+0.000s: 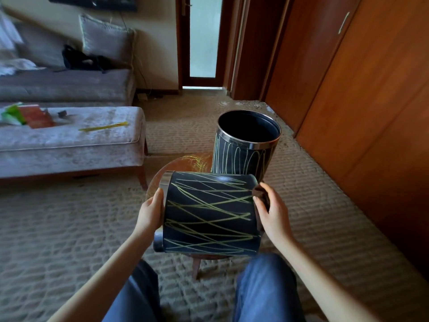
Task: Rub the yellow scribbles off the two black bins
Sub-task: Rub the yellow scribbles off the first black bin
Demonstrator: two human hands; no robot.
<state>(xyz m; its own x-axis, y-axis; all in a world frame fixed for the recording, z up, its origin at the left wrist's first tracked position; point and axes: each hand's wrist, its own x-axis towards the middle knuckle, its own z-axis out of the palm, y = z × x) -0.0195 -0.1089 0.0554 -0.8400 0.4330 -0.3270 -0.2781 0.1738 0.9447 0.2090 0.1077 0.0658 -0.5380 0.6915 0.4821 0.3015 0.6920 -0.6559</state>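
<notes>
**As the cloth (262, 194) sits at one end, the marks lie to the left**

While the right hand (270, 212) bunches a brown cloth under curled fingers (257, 203), it rests against the right-hand end of the near bin (209, 212), just where the base meets the side. From those fingers, every yellow scribble (209, 203) on this bin lies to the left, crossing the upturned black side in long slanting strokes, none of which looks rubbed yet.

The bin lies on its side on a small round table (185, 163), its long axis running straight across from one hand to the other. Its base points toward the cloth and its chrome-banded mouth points away from it.

At that far end the left hand (151, 212) presses against the rim with fingers that look straight, bracing the bin rather than wrapping it.

The cloth hand is the one nearer the marks, so the coming rub would likely travel leftward along the bin's length, with the bin rolled to bring hidden marks up.

Beyond the cloth fingers, and slightly to their left, the far bin (246, 145) stands upright with its mouth open to the ceiling. Looping yellow lines run up and down its side. Whether it stands on the table or on the floor behind cannot be told.
</notes>
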